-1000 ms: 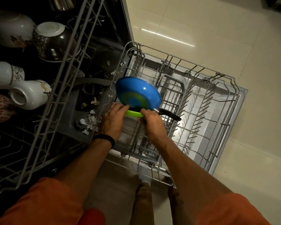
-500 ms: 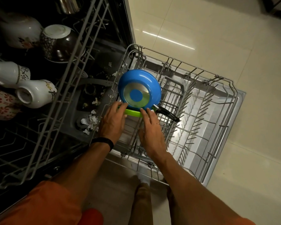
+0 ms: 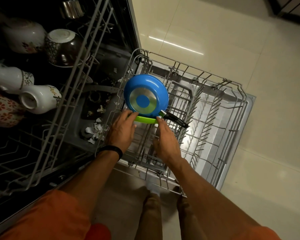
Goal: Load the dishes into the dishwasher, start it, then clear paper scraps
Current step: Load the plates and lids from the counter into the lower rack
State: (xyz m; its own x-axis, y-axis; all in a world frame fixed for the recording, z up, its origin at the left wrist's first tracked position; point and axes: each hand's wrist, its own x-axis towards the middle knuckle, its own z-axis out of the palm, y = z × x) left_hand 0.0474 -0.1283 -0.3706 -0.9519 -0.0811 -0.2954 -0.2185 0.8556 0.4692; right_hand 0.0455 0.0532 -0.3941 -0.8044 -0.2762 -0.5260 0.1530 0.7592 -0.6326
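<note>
A cream tiled kitchen floor [image 3: 215, 32] surrounds an open dishwasher, seen from above. Its lower rack [image 3: 215, 104] is pulled out over the open door. A blue frying pan [image 3: 145, 96] stands on edge at the far left end of this rack, its underside with a silver ring facing the viewer and its black handle [image 3: 176, 119] pointing right. A green plate rim [image 3: 145, 120] shows just under the pan's near edge.

The left hand [image 3: 122, 132], a black band on its wrist, rests its fingertips on the green rim at the pan's lower left; its grip is loose, fingers spread, not closed on anything. The right hand [image 3: 166, 141] touches the rim near the handle's base, fingers also extended and apart.

To the left, the upper rack [image 3: 73, 84] holds white mugs [image 3: 38, 99] and upturned bowls [image 3: 66, 47]. Torn paper scraps [image 3: 95, 131] lie on the dishwasher floor below it, just left of the left hand.
</note>
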